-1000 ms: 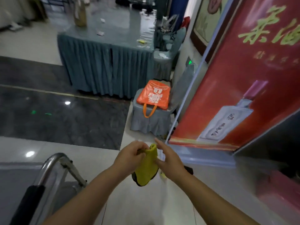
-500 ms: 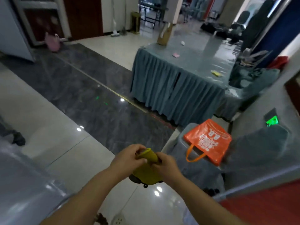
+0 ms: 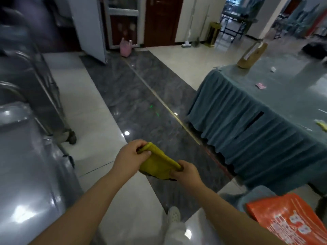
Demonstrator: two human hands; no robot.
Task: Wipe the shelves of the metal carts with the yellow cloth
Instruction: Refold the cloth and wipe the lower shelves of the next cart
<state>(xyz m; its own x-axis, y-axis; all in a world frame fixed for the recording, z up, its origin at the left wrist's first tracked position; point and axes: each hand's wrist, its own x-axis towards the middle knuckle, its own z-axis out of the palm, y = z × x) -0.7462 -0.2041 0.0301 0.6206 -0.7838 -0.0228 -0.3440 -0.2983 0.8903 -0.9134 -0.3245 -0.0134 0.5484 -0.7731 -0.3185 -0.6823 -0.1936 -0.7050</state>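
My fingers [image 3: 145, 153] of the left hand [image 3: 130, 157] were curled round the upper left end of the yellow cloth [image 3: 157, 163], pinching it at centre frame; the right hand [image 3: 185, 171] gripped the lower right end, so the cloth ran folded and taut between the two, held in the air above the floor [image 3: 99, 110] and touching no surface. Both grips were closed on fabric, neither hand free.

Just left of my hands, filling the lower left of the frame, lay the top shelf of a metal cart [image 3: 30, 174], shiny and blurred; a second metal cart [image 3: 35, 96] stood behind it toward the upper left, one castor visible on the tiles. The cloth was near the first cart but apart from it. At right stood the counter [image 3: 247, 124] draped in a teal skirt, an orange bag [image 3: 290, 220] below it.

I judged that I was only readying the cloth. Whether any shelf was already wiped, the blur left untold, so all the carts' shelves seemed to remain.
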